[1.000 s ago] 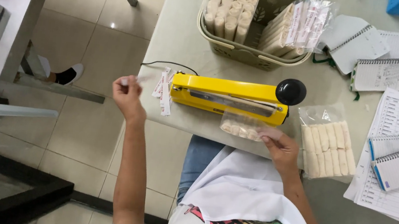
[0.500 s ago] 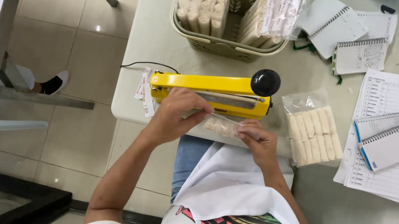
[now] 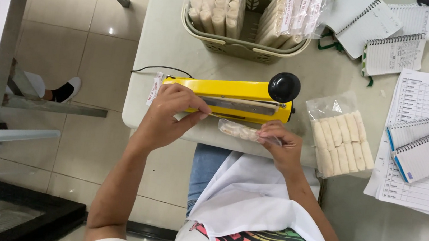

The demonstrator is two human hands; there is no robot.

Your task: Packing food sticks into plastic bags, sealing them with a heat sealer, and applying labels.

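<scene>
Your left hand and right hand each pinch one end of the small clear bag before the yellow sealer.

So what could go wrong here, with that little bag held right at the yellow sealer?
1. Both hands, left and right, work close against the yellow impulse sealer; fingers might get pinched or scorched if its arm comes down.
2. The small clear bag of pale rolls sits at the table edge, over the lap; it could slip off.
3. If the bag's mouth lies crooked, the seal may come out uneven.
</scene>
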